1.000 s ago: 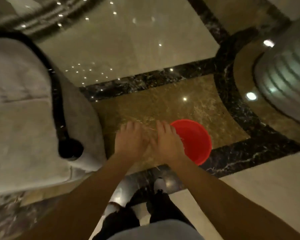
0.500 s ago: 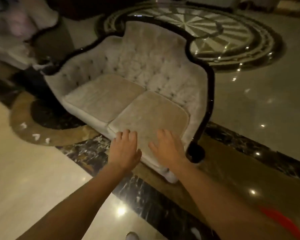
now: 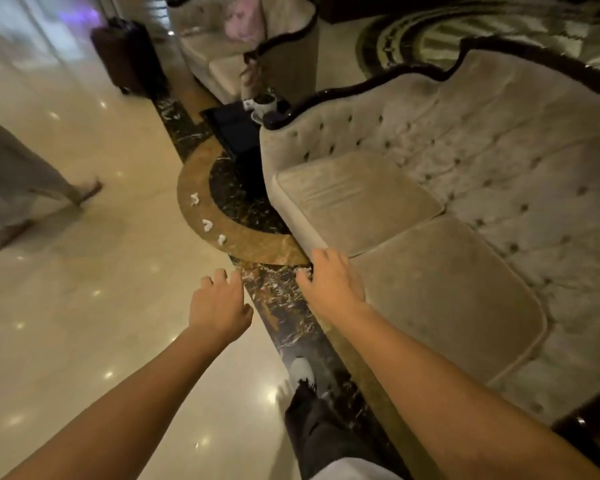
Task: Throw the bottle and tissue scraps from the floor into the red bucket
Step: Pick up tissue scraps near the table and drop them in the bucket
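Note:
Three white tissue scraps lie on the brown curved floor band ahead: one far (image 3: 194,199), one in the middle (image 3: 207,225), one nearest (image 3: 221,239). My left hand (image 3: 219,306) is held out palm down over the floor, fingers loosely apart, holding nothing. My right hand (image 3: 333,282) is also empty and spread, level with the front corner of the sofa. Both hands are short of the scraps. No bottle and no red bucket are in view.
A beige tufted sofa (image 3: 465,209) fills the right side. A second sofa (image 3: 222,64) and a dark suitcase (image 3: 129,57) stand further back. A small dark table with a cup (image 3: 265,103) sits between the sofas. Another person's leg (image 3: 32,188) is at the left.
The view has swung left from the red bucket to the sofa and then along the floor. The tissue scraps have come closer to centre; the bucket has left the frame. Both hands stay empty.

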`<state>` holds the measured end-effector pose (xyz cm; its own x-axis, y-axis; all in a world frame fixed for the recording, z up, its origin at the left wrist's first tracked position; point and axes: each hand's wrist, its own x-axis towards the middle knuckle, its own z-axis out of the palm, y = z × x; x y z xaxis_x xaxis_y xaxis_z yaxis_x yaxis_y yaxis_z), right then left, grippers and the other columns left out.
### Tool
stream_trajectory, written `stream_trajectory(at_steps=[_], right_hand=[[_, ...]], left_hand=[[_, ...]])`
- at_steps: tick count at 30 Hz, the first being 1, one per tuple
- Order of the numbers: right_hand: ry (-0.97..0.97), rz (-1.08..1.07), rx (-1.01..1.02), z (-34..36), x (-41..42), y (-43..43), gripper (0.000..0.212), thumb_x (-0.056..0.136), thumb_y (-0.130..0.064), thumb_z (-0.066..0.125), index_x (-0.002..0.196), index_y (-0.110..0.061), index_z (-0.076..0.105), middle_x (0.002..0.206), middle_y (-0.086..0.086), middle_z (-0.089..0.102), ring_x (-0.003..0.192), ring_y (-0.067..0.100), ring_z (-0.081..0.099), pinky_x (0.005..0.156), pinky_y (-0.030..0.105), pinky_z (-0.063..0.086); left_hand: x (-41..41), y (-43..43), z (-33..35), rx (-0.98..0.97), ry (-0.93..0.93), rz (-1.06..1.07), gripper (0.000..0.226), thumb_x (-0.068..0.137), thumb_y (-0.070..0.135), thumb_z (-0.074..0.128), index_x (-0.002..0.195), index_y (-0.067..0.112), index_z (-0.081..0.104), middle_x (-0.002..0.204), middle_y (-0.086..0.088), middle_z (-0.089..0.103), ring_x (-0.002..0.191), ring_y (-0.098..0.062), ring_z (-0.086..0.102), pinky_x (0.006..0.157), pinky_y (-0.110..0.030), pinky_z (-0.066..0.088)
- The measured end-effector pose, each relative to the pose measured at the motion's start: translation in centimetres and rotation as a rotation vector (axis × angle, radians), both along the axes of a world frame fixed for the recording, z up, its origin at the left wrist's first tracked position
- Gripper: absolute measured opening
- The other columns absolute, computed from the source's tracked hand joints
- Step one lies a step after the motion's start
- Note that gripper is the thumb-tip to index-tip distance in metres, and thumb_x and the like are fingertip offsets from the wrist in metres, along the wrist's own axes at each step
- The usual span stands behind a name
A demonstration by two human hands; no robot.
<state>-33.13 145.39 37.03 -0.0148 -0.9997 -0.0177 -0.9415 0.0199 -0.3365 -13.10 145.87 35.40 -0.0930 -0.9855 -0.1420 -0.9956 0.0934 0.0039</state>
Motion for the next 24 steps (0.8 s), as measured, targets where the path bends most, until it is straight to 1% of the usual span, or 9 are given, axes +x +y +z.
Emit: stream_trajectory(at_steps=[3,7,11,16,19,24], right_hand=[[0.004,0.068,0.031,-1.1,2.5,-6.8,0.043,0.095,-0.045,0.041,0.12,-0.012,0.053,0.122,0.011,0.057,0.113,0.03,0.051,0.087,0.043,0.045],[0.018,0.149,0.073,-1.3,5.9,-16.0,0.042,0.095,-0.043,0.039,0.121,-0.013,0.052,0.123,0.011,0.057,0.112,0.03,0.051,0.085,0.041,0.045],[0.041,0.255,0.069,-0.7,10.3,-25.0,0.039,0.095,-0.04,0.041,0.12,-0.012,0.051,0.121,0.011,0.056,0.11,0.031,0.052,0.081,0.041,0.044],[0.063,0.372,0.081,-1.2,16.9,-34.3,0.035,0.094,-0.036,0.042,0.119,-0.013,0.052,0.12,0.011,0.057,0.106,0.03,0.052,0.073,0.039,0.042],[0.084,0.406,0.085,-2.3,21.1,-40.2,0.036,0.095,-0.035,0.042,0.121,-0.012,0.052,0.122,0.01,0.057,0.109,0.03,0.053,0.074,0.038,0.042],[0.109,0.387,0.115,-3.4,28.0,-49.8,0.031,0.097,-0.03,0.041,0.121,-0.013,0.052,0.122,0.01,0.057,0.11,0.03,0.054,0.079,0.038,0.043]], left_hand=[[2.2,-5.3,-0.5,0.025,-0.011,0.069,0.042,0.082,0.04,0.058,0.112,0.014,0.046,0.113,-0.011,0.052,0.101,-0.033,0.051,0.072,-0.041,0.05],[5.2,-12.0,-0.3,0.05,0.04,0.203,0.04,0.083,0.041,0.057,0.11,0.014,0.045,0.112,-0.011,0.051,0.102,-0.033,0.05,0.072,-0.041,0.048],[9.1,-18.0,-0.4,0.087,0.027,0.294,0.041,0.084,0.041,0.054,0.113,0.014,0.044,0.113,-0.01,0.051,0.102,-0.032,0.051,0.069,-0.039,0.046],[14.9,-25.3,-1.8,0.134,0.055,0.379,0.042,0.085,0.04,0.052,0.117,0.013,0.043,0.118,-0.012,0.049,0.105,-0.033,0.049,0.077,-0.042,0.049],[18.8,-31.3,-3.4,0.147,0.095,0.394,0.044,0.086,0.039,0.053,0.12,0.012,0.044,0.121,-0.013,0.048,0.108,-0.034,0.047,0.08,-0.043,0.049],[25.1,-42.0,-5.0,0.139,0.156,0.372,0.046,0.087,0.038,0.052,0.123,0.012,0.044,0.122,-0.013,0.048,0.111,-0.036,0.046,0.081,-0.045,0.048]])
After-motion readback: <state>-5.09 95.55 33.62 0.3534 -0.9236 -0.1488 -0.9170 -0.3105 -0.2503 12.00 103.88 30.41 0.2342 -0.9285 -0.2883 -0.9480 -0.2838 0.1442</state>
